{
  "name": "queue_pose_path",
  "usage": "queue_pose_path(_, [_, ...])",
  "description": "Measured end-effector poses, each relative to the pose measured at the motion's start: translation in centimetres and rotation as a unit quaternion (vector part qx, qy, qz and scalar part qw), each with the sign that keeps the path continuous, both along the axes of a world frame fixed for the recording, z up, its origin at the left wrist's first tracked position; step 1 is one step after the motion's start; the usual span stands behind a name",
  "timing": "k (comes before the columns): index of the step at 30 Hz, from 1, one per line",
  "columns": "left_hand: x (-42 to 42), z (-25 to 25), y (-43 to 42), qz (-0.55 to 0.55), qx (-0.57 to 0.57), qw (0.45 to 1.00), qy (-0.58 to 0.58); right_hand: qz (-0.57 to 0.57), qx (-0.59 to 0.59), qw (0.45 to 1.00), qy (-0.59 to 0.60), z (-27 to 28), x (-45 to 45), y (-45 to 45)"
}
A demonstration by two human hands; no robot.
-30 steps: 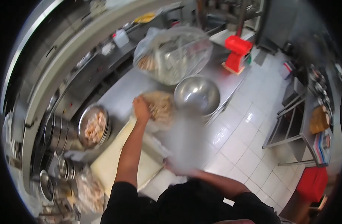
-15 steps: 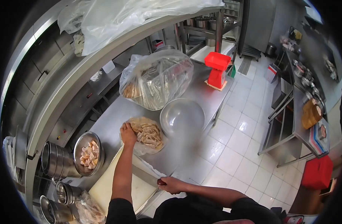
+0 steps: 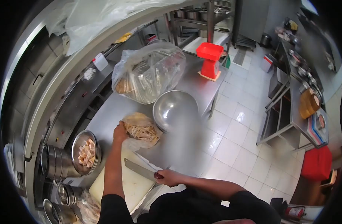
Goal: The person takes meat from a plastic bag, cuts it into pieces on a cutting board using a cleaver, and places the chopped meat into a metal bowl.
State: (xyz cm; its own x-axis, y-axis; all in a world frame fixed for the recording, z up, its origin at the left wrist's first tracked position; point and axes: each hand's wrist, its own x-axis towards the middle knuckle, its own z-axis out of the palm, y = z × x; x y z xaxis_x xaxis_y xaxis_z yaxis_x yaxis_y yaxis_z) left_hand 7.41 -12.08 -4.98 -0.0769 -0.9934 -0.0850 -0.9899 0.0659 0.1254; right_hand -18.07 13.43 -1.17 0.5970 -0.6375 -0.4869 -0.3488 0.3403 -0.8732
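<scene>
My right hand (image 3: 170, 178) is closed round the dark handle of a broad-bladed knife (image 3: 139, 169). Its blade lies across a pale cutting board (image 3: 122, 183) and points left. At the board's far end, my left hand (image 3: 120, 131) grips the left edge of a clear plastic bag (image 3: 131, 143). Pale strips of food (image 3: 143, 132), perhaps meat, lie in the opened bag; their kind is hard to make out. A steel mixing bowl (image 3: 174, 108) stands just beyond, to the right of the bag.
Cubes of pinkish meat (image 3: 87, 153) fill part of a steel bowl (image 3: 78, 141) on the left, beside stacked pots (image 3: 53, 160). Farther back are a large plastic-covered tray (image 3: 152, 74) and a red scale (image 3: 209, 59). An overhead shelf (image 3: 88, 48) runs along the left. A blurred smear hides part of the table's right edge.
The view has shifted slightly. My left hand stays at the bag's edge, and the bag and strips look a little rearranged. The knife's blade now shows more fully on the board.
</scene>
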Motion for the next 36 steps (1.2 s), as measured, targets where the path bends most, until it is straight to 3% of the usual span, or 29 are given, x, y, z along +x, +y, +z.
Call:
queue_pose_path(3, [1.6, -0.2, -0.4, -0.006, -0.014, 0.999, 0.03, 0.005, -0.018, 1.0, -0.013, 0.0, -0.2, 0.1])
queue_pose_path(6, [1.2, 0.6, 0.3, 0.104, 0.039, 0.974, 0.199, 0.009, -0.042, 0.999, -0.003, 0.2, -0.5, 0.0])
queue_pose_path(7, [1.7, -0.6, -0.8, 0.115, 0.033, 0.956, 0.268, 0.008, -0.045, 0.999, 0.003, 0.1, -0.3, 0.3])
queue_pose_path(8, [2.5, -3.0, -2.0, 0.129, 0.032, 0.932, 0.337, -0.018, -0.037, 0.999, -0.007, -4.0, 0.8, 0.6])
queue_pose_path(11, [3.3, -5.3, -2.5, 0.121, 0.037, 0.823, 0.554, -0.012, -0.048, 0.998, -0.031, -2.1, 0.5, 0.7])
queue_pose_path(12, [3.8, -5.7, -2.3, 0.12, 0.03, 0.791, 0.6, 0.016, 0.008, 1.0, 0.007, -2.4, 0.7, 0.4])
queue_pose_path(13, [4.4, -6.0, -3.0, 0.136, 0.067, 0.849, 0.505, 0.008, -0.022, 1.0, 0.014, -2.3, 0.6, 0.0])
queue_pose_path(15, [3.4, -6.0, -2.6, 0.131, -0.065, 0.935, 0.324, 0.014, -0.075, 0.997, 0.017, -2.8, 0.9, 0.1])
queue_pose_path(16, [2.8, -5.9, -2.4, 0.145, -0.127, 0.956, 0.222, -0.019, -0.161, 0.986, -0.042, -2.9, 0.5, 1.2])
queue_pose_path(17, [1.4, -3.8, -1.6, 0.222, -0.118, 0.929, 0.272, -0.026, -0.168, 0.985, -0.039, -2.9, 0.4, 1.1])
queue_pose_path(18, [2.2, -4.8, -2.6, 0.206, -0.12, 0.927, 0.289, -0.033, -0.174, 0.983, -0.036, -3.0, 0.2, 0.9])
queue_pose_path(19, [1.0, -1.2, -0.9, 0.18, -0.072, 0.903, 0.382, -0.012, -0.103, 0.994, 0.034, -3.0, 0.6, 0.7])
queue_pose_path(21, [2.6, -0.1, -2.4, 0.21, 0.037, 0.822, 0.528, -0.015, -0.074, 0.997, 0.012, -2.2, 0.3, 0.6])
queue_pose_path(23, [2.3, 3.3, -1.1, 0.224, 0.048, 0.795, 0.562, -0.03, -0.045, 0.999, -0.01, -1.5, 0.2, 0.7])
queue_pose_path(24, [2.1, 5.0, -0.6, 0.229, 0.052, 0.78, 0.579, -0.023, -0.107, 0.994, -0.003, -3.5, 0.4, 0.8])
queue_pose_path(27, [3.8, 7.4, 3.3, 0.172, 0.09, 0.68, 0.707, -0.041, 0.029, 0.999, -0.018, -0.3, 0.3, 0.8])
queue_pose_path(30, [4.6, 10.0, 11.1, 0.18, 0.09, 0.658, 0.725, -0.043, -0.121, 0.988, -0.087, -4.3, 0.4, 1.3])
queue_pose_path(31, [4.6, 10.6, 13.9, 0.207, 0.053, 0.685, 0.696, -0.054, -0.17, 0.98, -0.088, -3.3, 0.4, 1.6])
queue_pose_path(34, [5.1, 10.4, 21.5, 0.267, -0.028, 0.767, 0.583, -0.046, 0.027, 0.998, 0.016, -0.8, 0.7, 1.2])
queue_pose_path(36, [6.9, 7.4, 25.7, 0.21, -0.119, 0.921, 0.307, -0.043, 0.006, 0.999, 0.031, -0.7, 0.8, 1.4])
